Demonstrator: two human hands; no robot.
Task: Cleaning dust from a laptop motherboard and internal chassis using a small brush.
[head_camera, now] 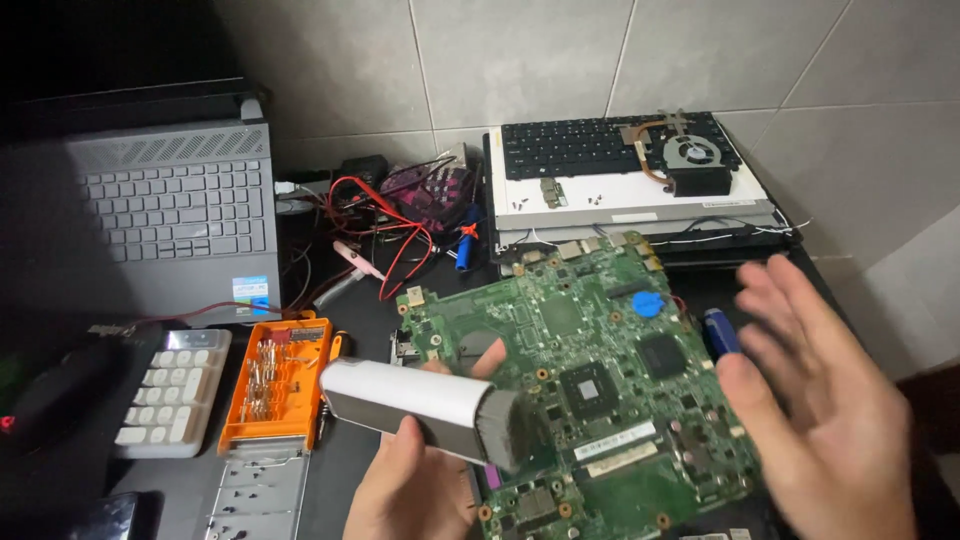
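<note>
The left hand (415,490) is wrapped around the underside of a white, block-shaped handheld tool (425,408), fingers closed on it, its dark grey end pointed low over the green laptop motherboard (600,380); whether that end touches the board, the view does not settle. The right hand (815,400) hangs open and spread over the board's right edge, holding nothing, and it is blurred, so its exact pose is hard to read. Just behind its fingers lies a small blue cylinder (720,328), close by the board. On the board a round blue part (648,303) sits near the upper right. Risk here, as I judge it: the tool's heavy end could knock or scrape the small components if the grip slips, and the open right hand could brush that blue cylinder off its spot. Further out, an orange screwdriver bit case (278,385) lies open to the left, beside a white number pad (172,392) and a grey laptop (175,205). Behind the board, red wires (395,225) tangle, and a detached black keyboard (575,145) carries a cooling fan with copper heat pipe (690,155).
</note>
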